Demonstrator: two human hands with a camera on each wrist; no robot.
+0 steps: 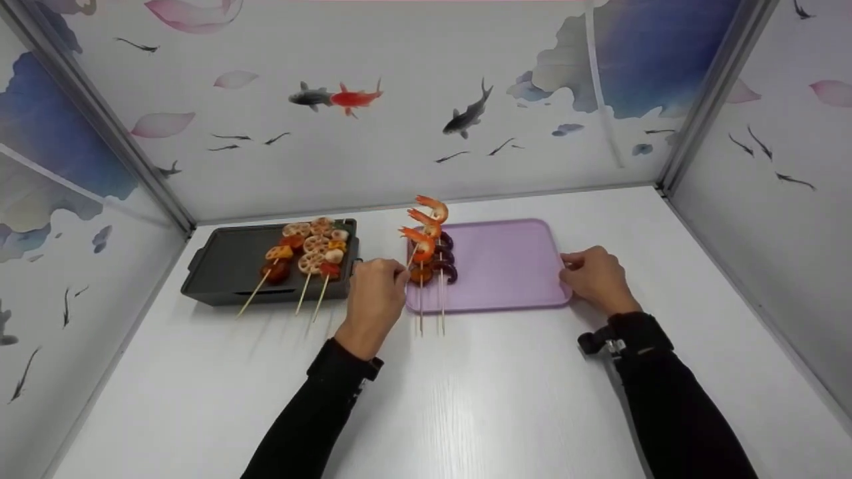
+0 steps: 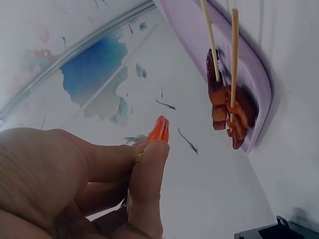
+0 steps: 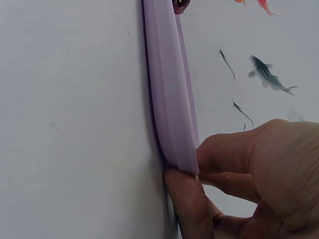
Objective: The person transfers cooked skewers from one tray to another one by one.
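Between thumb and fingers my left hand [image 1: 376, 299] pinches the stick of a shrimp skewer [image 1: 436, 209]. The orange shrimp are raised at the left end of a lilac tray [image 1: 502, 266]; in the left wrist view only an orange tip [image 2: 159, 128] shows above the fingertips. On that end of the tray lie a skewer of dark curled pieces [image 1: 449, 258] and a skewer of browned pieces [image 1: 419, 275], sticks jutting over the front rim. My right hand [image 1: 599, 279] grips the tray's right edge, thumb and fingers on its rim [image 3: 184, 149].
Left of the tray stands a dark grey grill pan [image 1: 233, 259]. On its right half lie lotus-root and vegetable skewers [image 1: 316, 245] and a skewer with red-brown pieces [image 1: 274, 269], sticks over the front edge. Printed wall panels [image 1: 399, 153] border the white table [image 1: 492, 399].
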